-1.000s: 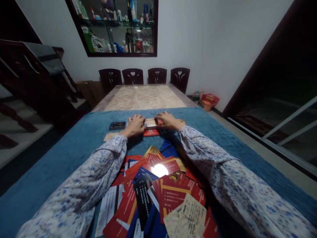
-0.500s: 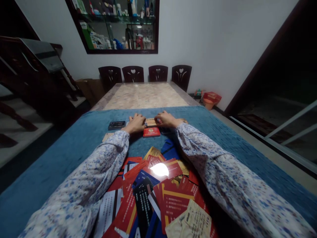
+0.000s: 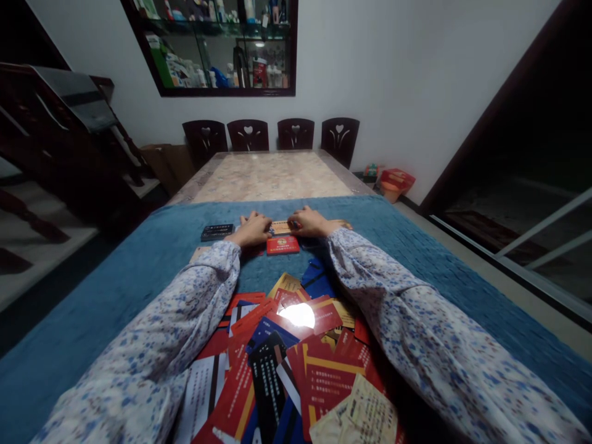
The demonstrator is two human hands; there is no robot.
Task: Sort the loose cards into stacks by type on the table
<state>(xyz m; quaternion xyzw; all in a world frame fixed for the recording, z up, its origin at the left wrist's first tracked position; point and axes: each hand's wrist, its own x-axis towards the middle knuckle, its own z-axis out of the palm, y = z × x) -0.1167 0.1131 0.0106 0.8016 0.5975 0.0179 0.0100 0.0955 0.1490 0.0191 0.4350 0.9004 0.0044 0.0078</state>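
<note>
Both my hands reach out to a row of cards on the blue cloth. A tan card [image 3: 280,228] lies flat between them. My left hand [image 3: 253,230] has its fingers curled down at the card's left end, and my right hand [image 3: 309,222] closes on its right end. Directly in front of the tan card is a red card [image 3: 283,245]. Left of my left hand lies a black stack of cards [image 3: 217,232]. Other cards beside and under my hands are partly hidden. Nearer to me, between my sleeves, spreads a loose pile of cards [image 3: 268,364] in red, blue, black, white and gold.
A blue cloth [image 3: 120,296] covers the near part of the table; its stone-patterned top [image 3: 282,176] shows beyond. Several dark chairs [image 3: 296,134] stand at the far end. On the right floor sits a red bag [image 3: 396,180]. A banister [image 3: 46,135] rises at the left.
My hands stay at the tan card with almost no movement. The view has tilted very slightly.
</note>
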